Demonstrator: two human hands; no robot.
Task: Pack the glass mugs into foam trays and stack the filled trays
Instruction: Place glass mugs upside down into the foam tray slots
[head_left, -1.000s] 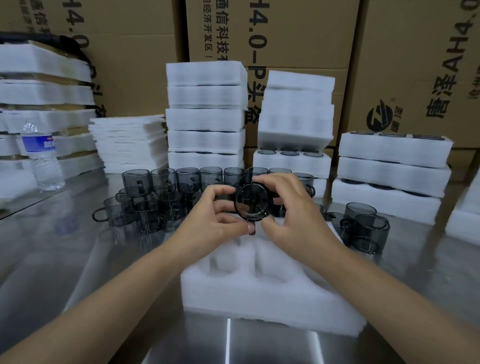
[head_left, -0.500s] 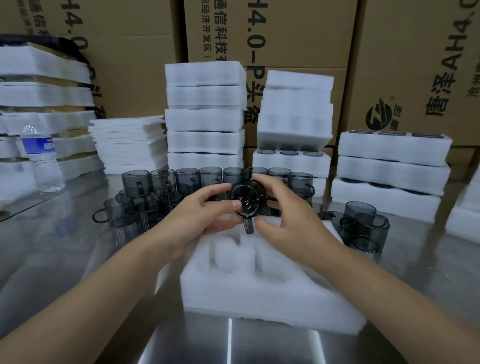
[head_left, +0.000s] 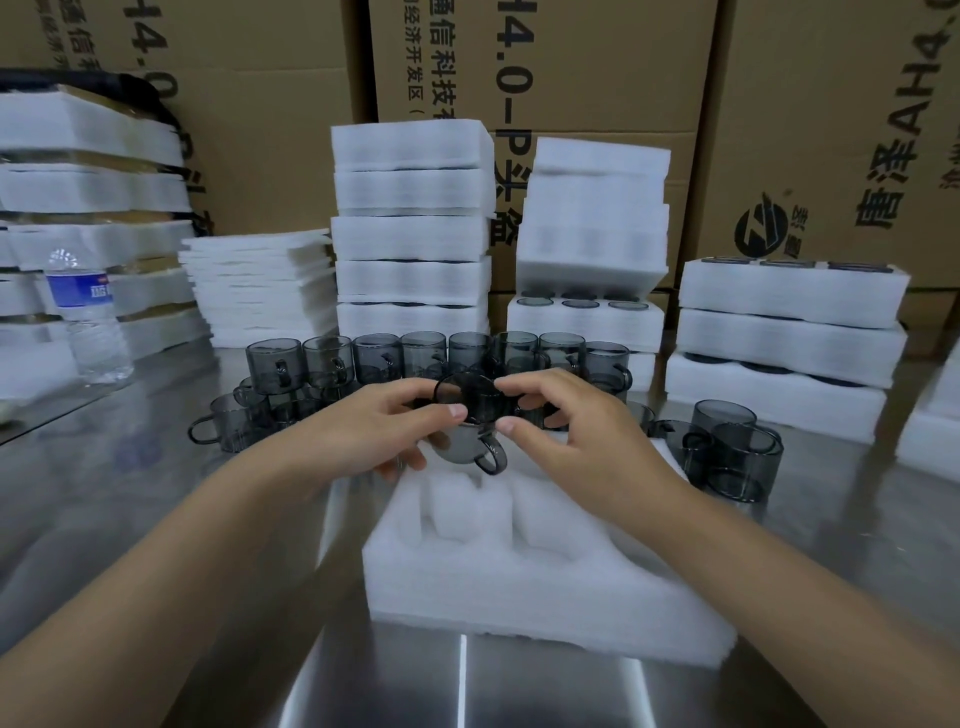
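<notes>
Gripping mug (head_left: 478, 405) over tray (head_left: 519, 582): left hand (head_left: 363, 436), right hand (head_left: 587, 436), both pinching. Risk: slick glass slips; handle (head_left: 492, 458) snags foam.

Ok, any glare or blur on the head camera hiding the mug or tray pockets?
Head view: glare streaks on the steel table before the foam tray; its white pockets look washed out; the held mug is slightly soft; frame edges bow.

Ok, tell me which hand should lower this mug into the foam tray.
Left, probably. The left hand wraps the glass mug round its body, fingers underneath, while the right hand only pinches the rim. The foam tray lies just below both.
</notes>
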